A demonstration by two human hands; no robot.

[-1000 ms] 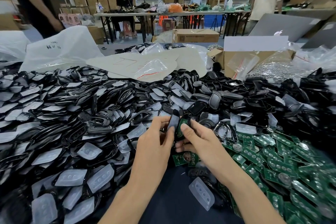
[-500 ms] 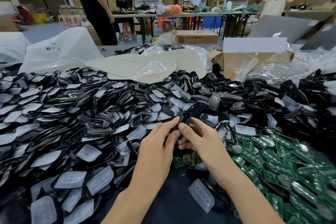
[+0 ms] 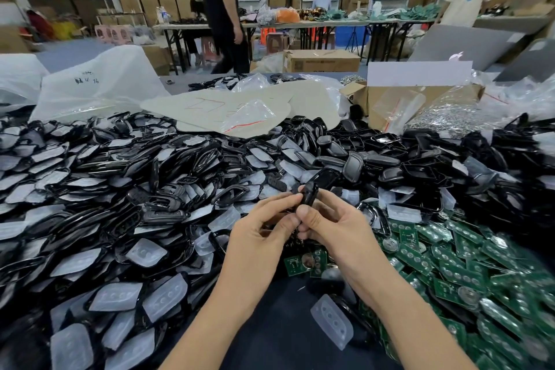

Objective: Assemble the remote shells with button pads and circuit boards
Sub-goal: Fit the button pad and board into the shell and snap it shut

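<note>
Left hand (image 3: 258,237) and right hand (image 3: 336,228) pinch a shell (image 3: 309,194) between fingertips; a skewed squeeze may misseat it or drop it into the pile (image 3: 120,189) below.

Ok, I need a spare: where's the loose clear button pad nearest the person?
Head view: the clear button pad lies on the dark table, low, right of centre, just left of the green circuit boards.

Head view, down over table (image 3: 279,339)
</note>
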